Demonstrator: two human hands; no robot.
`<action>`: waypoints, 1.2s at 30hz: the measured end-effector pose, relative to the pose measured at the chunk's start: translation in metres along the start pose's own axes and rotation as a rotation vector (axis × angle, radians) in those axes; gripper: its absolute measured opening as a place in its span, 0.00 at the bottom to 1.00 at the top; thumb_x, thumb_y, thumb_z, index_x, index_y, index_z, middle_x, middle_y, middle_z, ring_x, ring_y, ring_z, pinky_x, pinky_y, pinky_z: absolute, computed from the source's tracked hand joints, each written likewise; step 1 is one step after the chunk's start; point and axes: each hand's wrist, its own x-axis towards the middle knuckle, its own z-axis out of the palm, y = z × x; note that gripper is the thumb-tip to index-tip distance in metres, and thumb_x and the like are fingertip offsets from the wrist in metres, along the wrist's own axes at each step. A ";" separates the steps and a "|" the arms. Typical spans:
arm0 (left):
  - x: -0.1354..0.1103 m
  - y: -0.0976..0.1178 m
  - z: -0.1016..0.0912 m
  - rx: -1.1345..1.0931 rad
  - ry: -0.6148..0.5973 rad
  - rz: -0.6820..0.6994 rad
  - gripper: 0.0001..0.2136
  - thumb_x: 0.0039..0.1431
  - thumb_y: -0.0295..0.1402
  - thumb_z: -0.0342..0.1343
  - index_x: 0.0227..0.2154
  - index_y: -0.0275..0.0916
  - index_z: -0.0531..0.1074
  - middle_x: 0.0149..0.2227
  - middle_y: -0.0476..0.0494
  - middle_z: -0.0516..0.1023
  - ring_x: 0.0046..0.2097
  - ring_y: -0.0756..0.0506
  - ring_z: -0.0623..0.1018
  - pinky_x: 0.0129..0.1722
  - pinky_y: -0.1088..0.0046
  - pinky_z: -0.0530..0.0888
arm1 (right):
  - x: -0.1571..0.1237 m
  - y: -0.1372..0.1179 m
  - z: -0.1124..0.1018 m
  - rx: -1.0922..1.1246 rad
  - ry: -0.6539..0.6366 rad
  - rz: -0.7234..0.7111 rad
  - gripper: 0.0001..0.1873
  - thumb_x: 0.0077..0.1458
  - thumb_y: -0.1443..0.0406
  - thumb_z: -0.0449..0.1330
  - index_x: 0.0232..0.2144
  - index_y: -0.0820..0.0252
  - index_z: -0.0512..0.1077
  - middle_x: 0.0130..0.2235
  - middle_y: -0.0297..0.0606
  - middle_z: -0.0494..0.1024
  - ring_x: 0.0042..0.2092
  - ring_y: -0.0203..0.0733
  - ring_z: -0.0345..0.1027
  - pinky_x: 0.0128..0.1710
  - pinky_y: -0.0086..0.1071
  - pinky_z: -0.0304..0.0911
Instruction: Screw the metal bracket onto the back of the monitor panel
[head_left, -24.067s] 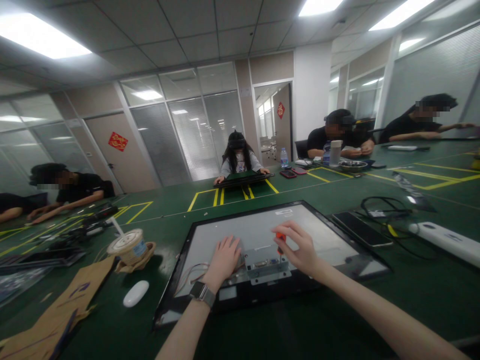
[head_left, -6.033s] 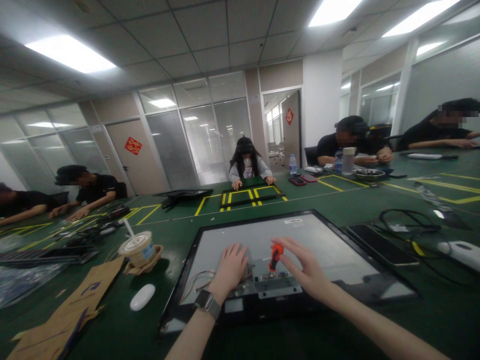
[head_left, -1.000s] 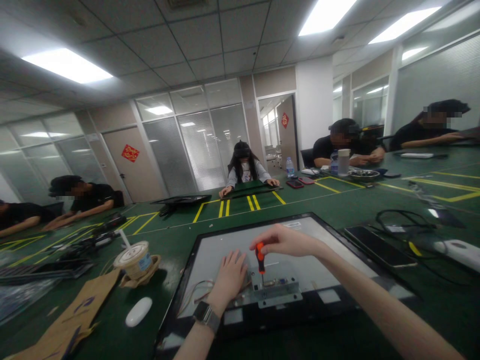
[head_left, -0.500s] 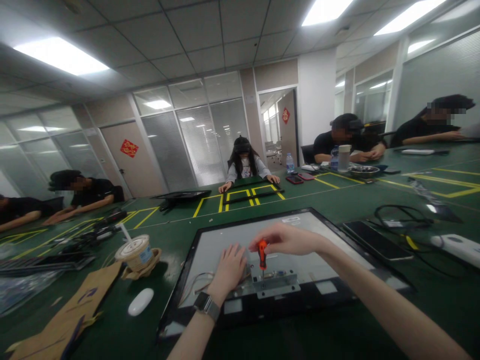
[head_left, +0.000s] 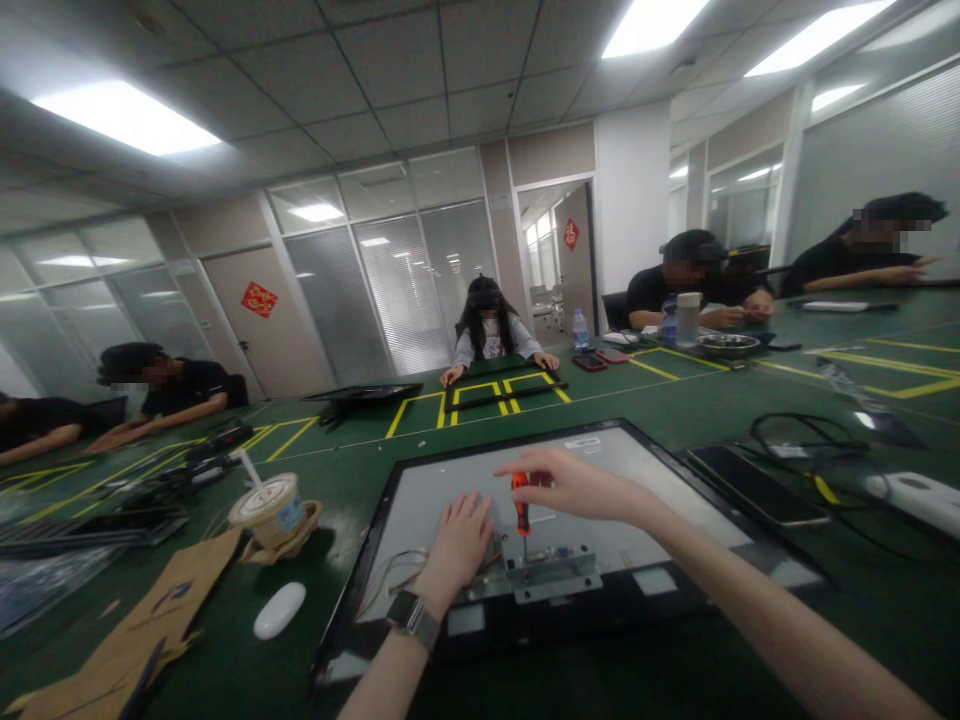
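Note:
A monitor panel point(head_left: 660, 470) lies face down on the green table, its grey metal back up inside a black frame. Near its front edge sits a small metal bracket with ports point(head_left: 551, 572). My right hand point(head_left: 574, 485) is closed round the top of an orange-handled screwdriver point(head_left: 520, 502), which stands upright with its tip on the bracket. My left hand point(head_left: 459, 540), with a watch on the wrist, lies flat and open on the panel just left of the bracket. Thin coloured wires point(head_left: 390, 580) run out from under it.
A lidded paper cup with a straw point(head_left: 268, 505), a white mouse point(head_left: 279, 611) and brown paper bags point(head_left: 135, 630) lie to the left. A phone point(head_left: 757, 484), black cables point(head_left: 802, 435) and a white power strip point(head_left: 919, 492) lie to the right. Several people work across the table.
Over the last second my right hand has kept the screwdriver upright on the bracket and shifted only slightly. My left hand has stayed flat on the panel.

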 end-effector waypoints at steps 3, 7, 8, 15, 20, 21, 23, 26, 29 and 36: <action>0.000 -0.001 0.000 0.001 -0.003 0.007 0.23 0.69 0.32 0.38 0.65 0.43 0.57 0.67 0.39 0.60 0.67 0.38 0.60 0.64 0.49 0.59 | 0.002 0.004 0.002 0.013 0.030 -0.024 0.13 0.58 0.68 0.60 0.43 0.56 0.81 0.30 0.36 0.78 0.35 0.41 0.70 0.38 0.30 0.66; 0.000 -0.001 0.000 -0.012 0.003 0.006 0.22 0.69 0.32 0.37 0.64 0.43 0.58 0.66 0.38 0.60 0.67 0.38 0.60 0.63 0.48 0.60 | 0.003 0.004 0.001 0.024 0.042 -0.030 0.16 0.55 0.70 0.61 0.46 0.56 0.80 0.31 0.35 0.80 0.34 0.40 0.71 0.39 0.32 0.67; 0.000 -0.001 0.001 -0.015 0.005 0.005 0.22 0.69 0.33 0.37 0.64 0.42 0.58 0.66 0.38 0.60 0.67 0.38 0.60 0.63 0.48 0.60 | 0.003 0.004 0.000 0.029 0.040 -0.023 0.17 0.55 0.70 0.61 0.47 0.56 0.79 0.33 0.36 0.81 0.35 0.40 0.71 0.39 0.32 0.68; 0.000 -0.002 0.001 -0.003 0.016 0.038 0.22 0.69 0.32 0.39 0.64 0.45 0.58 0.66 0.39 0.61 0.66 0.37 0.60 0.62 0.47 0.61 | 0.000 -0.002 -0.002 0.090 0.017 0.012 0.13 0.58 0.68 0.59 0.43 0.58 0.81 0.39 0.39 0.81 0.40 0.42 0.75 0.42 0.33 0.69; 0.000 -0.001 0.000 -0.011 0.018 0.031 0.22 0.69 0.32 0.39 0.64 0.46 0.58 0.66 0.40 0.61 0.66 0.37 0.60 0.62 0.47 0.61 | 0.003 0.002 0.002 0.034 0.092 0.019 0.08 0.56 0.67 0.62 0.33 0.56 0.83 0.32 0.38 0.79 0.36 0.41 0.74 0.39 0.32 0.68; 0.000 -0.001 -0.001 -0.014 0.011 0.022 0.22 0.69 0.32 0.39 0.64 0.46 0.58 0.66 0.39 0.61 0.66 0.37 0.60 0.62 0.47 0.61 | 0.003 0.003 0.002 0.039 0.108 0.033 0.08 0.56 0.67 0.63 0.34 0.57 0.83 0.31 0.37 0.80 0.35 0.41 0.74 0.39 0.33 0.68; -0.001 0.000 -0.003 -0.023 -0.003 0.010 0.22 0.69 0.31 0.38 0.63 0.44 0.59 0.66 0.39 0.60 0.67 0.38 0.59 0.63 0.47 0.60 | 0.003 0.004 0.001 0.077 0.117 0.058 0.09 0.54 0.67 0.63 0.37 0.58 0.82 0.32 0.38 0.81 0.35 0.41 0.74 0.40 0.33 0.69; -0.002 0.001 -0.006 -0.030 -0.013 0.029 0.22 0.69 0.30 0.38 0.63 0.44 0.59 0.66 0.38 0.60 0.67 0.38 0.59 0.63 0.47 0.60 | 0.001 0.005 -0.002 0.140 0.070 0.074 0.12 0.55 0.66 0.61 0.41 0.60 0.81 0.36 0.39 0.84 0.38 0.43 0.76 0.43 0.35 0.70; -0.003 0.003 -0.011 -0.024 -0.030 0.023 0.22 0.68 0.31 0.37 0.63 0.43 0.59 0.66 0.38 0.61 0.67 0.37 0.59 0.63 0.46 0.60 | -0.001 0.009 -0.002 0.143 0.027 0.102 0.14 0.58 0.64 0.59 0.42 0.61 0.81 0.38 0.40 0.84 0.39 0.44 0.78 0.41 0.34 0.71; -0.005 0.004 -0.011 -0.011 -0.013 -0.005 0.22 0.69 0.31 0.38 0.63 0.43 0.60 0.67 0.38 0.60 0.67 0.37 0.60 0.63 0.49 0.60 | 0.004 0.025 0.011 0.112 0.097 0.189 0.13 0.57 0.62 0.61 0.39 0.61 0.82 0.34 0.40 0.85 0.34 0.43 0.78 0.38 0.34 0.72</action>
